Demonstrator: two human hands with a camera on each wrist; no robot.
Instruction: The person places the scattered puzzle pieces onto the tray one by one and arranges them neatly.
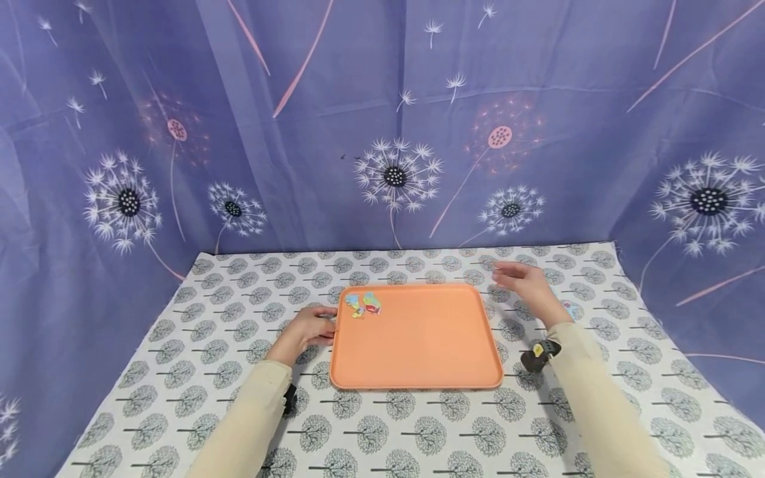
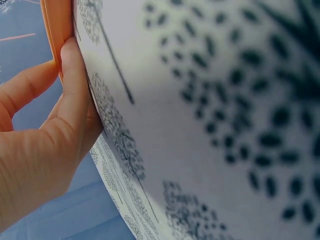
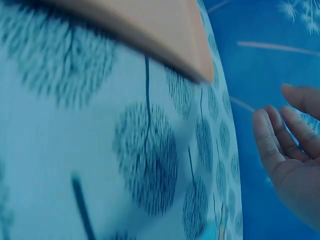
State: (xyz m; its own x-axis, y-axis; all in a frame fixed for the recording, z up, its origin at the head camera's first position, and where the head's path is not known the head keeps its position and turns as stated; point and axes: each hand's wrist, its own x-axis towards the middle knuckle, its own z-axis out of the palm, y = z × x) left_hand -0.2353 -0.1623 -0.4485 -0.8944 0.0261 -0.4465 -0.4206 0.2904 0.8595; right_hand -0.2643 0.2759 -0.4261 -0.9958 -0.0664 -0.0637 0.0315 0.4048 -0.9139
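An orange rectangular tray lies on the patterned cloth. At its left side, my left hand has thumb and index finger on the rim. The left wrist view shows that hand pinching the tray's edge. Small colourful flat pieces sit in the tray's far left corner. Off the tray's far right corner, my right hand is held apart from it with nothing in its fingers. In the right wrist view that hand has loosely bent fingers, with the tray's corner off to the left.
Another small colourful piece lies on the cloth beside my right wrist, partly hidden by it. The white tablecloth carries printed grey trees. A blue-purple curtain with dandelions hangs behind the table and along both sides.
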